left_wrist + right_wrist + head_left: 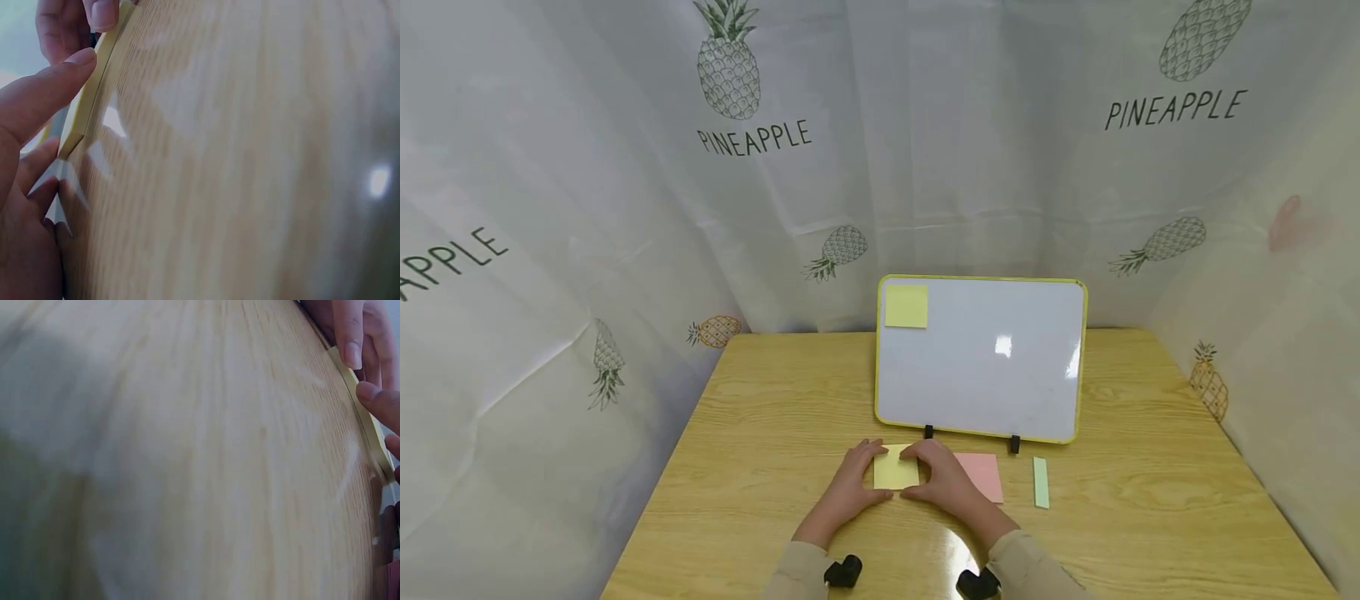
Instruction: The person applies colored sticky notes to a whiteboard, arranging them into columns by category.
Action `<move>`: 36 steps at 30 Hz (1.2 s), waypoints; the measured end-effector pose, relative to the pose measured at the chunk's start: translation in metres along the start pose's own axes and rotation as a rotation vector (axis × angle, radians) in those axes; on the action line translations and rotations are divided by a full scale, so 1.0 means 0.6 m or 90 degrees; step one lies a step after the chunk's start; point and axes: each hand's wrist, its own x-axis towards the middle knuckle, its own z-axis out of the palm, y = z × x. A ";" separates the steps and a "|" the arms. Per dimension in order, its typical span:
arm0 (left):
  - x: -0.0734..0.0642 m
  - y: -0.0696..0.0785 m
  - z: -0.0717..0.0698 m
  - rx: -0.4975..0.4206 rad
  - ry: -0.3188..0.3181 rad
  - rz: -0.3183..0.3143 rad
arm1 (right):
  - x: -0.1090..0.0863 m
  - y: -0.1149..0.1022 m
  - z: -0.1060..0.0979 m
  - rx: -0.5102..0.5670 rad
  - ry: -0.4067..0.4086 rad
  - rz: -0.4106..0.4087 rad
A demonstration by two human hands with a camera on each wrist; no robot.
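Note:
A yellow sticky note pad [896,468] lies on the table in front of the whiteboard. My left hand [852,482] holds its left side, thumb at the near edge and fingers at the far edge. From the right, my right hand [949,482] grips the same pad in like manner. The left wrist view shows the pad's thick near side [94,94] with both thumbs close to it. In the right wrist view the pad [362,419] is at the right edge, beside the thumbs. Partly behind my right hand is a pink sticky note pad [983,477].
The yellow-framed whiteboard [977,367] stands on black feet [1015,444], with a yellow sticky note [906,306] at its upper left. A narrow pale green pad [1041,483] lies right of the pink one. A pineapple-print curtain [925,167] surrounds the wooden table [760,433].

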 end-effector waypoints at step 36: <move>0.000 0.002 -0.016 -0.068 -0.033 -0.034 | -0.004 0.000 -0.002 0.062 0.023 -0.017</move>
